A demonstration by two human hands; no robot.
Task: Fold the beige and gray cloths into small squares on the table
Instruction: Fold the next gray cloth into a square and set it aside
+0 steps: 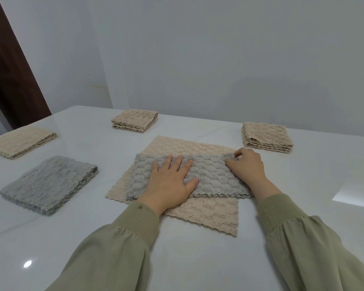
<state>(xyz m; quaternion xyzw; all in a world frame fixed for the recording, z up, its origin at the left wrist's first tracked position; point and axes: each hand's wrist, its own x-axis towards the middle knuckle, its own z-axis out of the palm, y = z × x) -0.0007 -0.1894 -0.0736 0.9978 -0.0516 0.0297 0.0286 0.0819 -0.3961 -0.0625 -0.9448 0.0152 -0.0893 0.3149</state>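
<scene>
A beige cloth is laid flat and unfolded at the centre of the white table. A gray cloth, doubled into a long band, is laid across it, with its scalloped edges turned toward the person. The left hand is pressed flat on the left half of the gray cloth, fingers straight and spread. The right hand is placed at the right end of the band, fingers curled, and the far right corner is pinched. A folded gray square is positioned to the left, well apart. Further out are set the left beige square, the rear beige square and the right beige square, each folded. Both forearms are covered by olive sleeves
</scene>
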